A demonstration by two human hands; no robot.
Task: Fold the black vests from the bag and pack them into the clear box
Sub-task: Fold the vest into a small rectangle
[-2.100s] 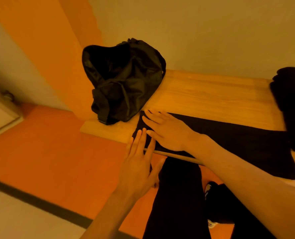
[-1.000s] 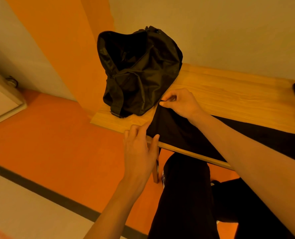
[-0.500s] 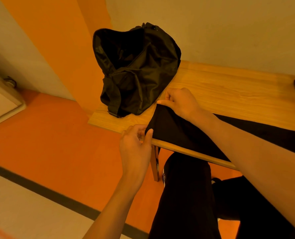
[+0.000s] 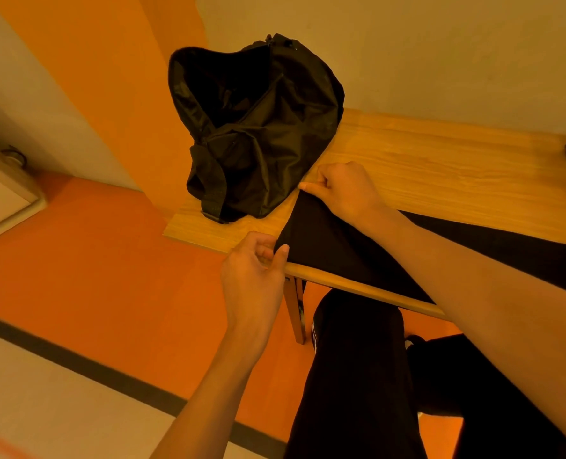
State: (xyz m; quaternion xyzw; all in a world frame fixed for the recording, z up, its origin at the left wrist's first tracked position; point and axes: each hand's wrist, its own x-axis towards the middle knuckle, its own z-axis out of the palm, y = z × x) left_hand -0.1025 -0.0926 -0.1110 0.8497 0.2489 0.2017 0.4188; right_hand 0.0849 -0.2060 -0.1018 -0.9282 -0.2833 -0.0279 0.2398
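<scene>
Matt black cloth vest (image 4: 324, 240), faintly shiny fabric bag (image 4: 261, 134), smooth wooden bench (image 4: 440, 167).

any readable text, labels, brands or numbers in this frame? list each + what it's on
None readable.
Black bag: no legible label or logo.
Black vest on the wooden table: no print visible.
Trouser leg: a small white mark on the side seam, too small and blurred to read.

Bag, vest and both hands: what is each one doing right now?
Bag: open, slumped on the bench.
Vest: flat on the bench, left end pinched at two corners.
Left hand: pinching the near corner.
Right hand: pinching the far corner.
</scene>
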